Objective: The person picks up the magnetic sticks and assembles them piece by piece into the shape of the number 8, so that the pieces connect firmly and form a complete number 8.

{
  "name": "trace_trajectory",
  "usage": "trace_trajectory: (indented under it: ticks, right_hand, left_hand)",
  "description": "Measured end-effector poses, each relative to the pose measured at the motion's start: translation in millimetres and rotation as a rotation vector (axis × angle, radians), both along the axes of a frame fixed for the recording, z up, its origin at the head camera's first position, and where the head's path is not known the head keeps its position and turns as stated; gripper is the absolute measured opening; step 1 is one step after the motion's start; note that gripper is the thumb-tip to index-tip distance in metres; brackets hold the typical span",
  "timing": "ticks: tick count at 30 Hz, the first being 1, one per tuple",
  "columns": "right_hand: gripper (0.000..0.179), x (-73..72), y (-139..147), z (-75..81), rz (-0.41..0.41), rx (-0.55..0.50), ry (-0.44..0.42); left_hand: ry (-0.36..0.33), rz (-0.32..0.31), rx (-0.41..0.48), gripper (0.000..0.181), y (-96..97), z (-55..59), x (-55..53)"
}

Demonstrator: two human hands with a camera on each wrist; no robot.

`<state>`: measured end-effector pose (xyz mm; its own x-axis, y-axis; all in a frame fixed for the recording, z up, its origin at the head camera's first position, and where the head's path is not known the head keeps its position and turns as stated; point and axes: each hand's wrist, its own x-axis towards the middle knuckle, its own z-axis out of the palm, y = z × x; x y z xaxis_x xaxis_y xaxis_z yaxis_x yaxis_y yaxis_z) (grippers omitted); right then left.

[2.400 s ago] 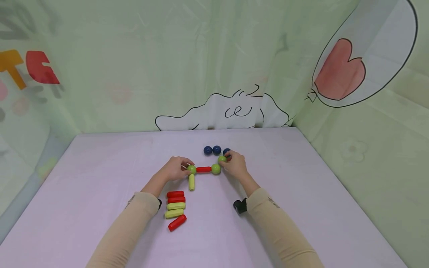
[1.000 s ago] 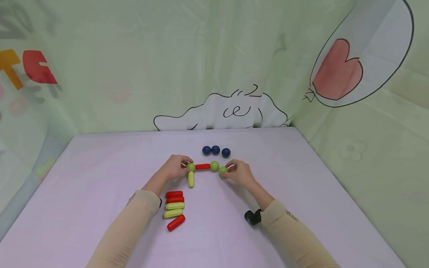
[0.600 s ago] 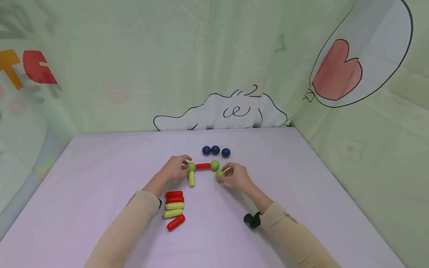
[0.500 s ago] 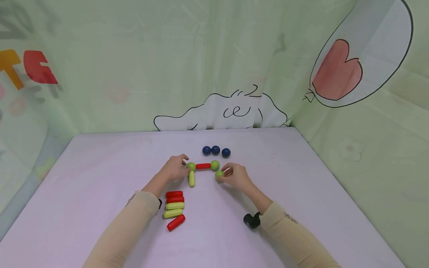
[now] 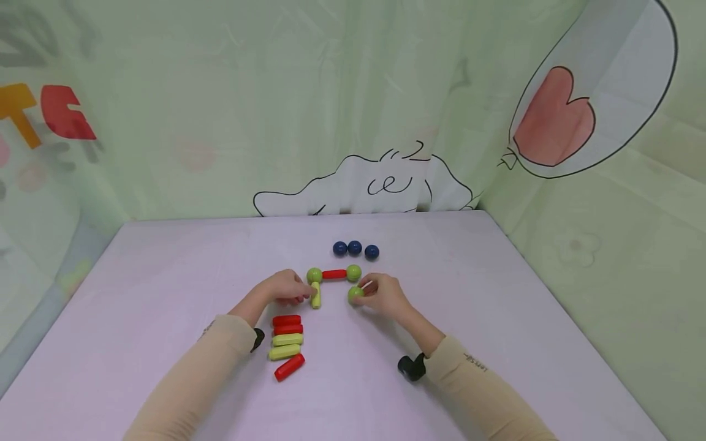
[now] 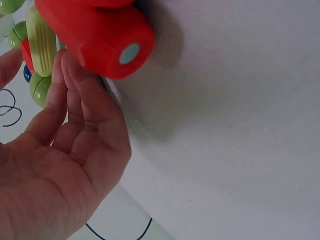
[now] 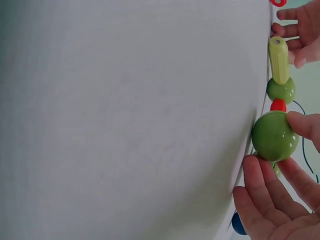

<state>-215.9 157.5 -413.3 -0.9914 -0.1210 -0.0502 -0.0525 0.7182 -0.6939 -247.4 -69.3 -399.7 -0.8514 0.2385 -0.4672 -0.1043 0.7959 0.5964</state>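
Right wrist view crops the right hand (image 7: 282, 205), pinching a green ball (image 7: 274, 136), and the spread left hand (image 7: 307, 32).

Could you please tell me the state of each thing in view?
Near green ball: held in the right hand, touching no rod.
Yellow rod: lying against left green ball; contact with the left hand unclear.
Red rod: lying between left green ball and right green ball.
Blue balls: loose, two side by side, third apart.
Loose rods: five, lying close together, nearest one slanted.
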Motion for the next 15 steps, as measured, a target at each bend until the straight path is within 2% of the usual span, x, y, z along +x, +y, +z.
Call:
trace_trajectory:
  ticks: [3, 7, 15]
  right_hand:
    - [0.028, 2.1, -1.8, 0.6, 0.014, 0.0, -0.004]
    - [0.028, 3.6, -4.6, 0.3, 0.028, 0.001, -0.014]
    - [0.029, 5.2, -12.3, 0.1, 0.057, -0.011, -0.023]
  left_hand:
    - [-0.035, -0.016, 0.012, 0.03, 0.4, 1.3, 2.5]
    - [-0.046, -0.014, 0.014, 0.031, 1.1, 1.7, 4.9]
    - [-0.019, 0.01, -0.013, 0.031, 4.4, -4.3, 4.6]
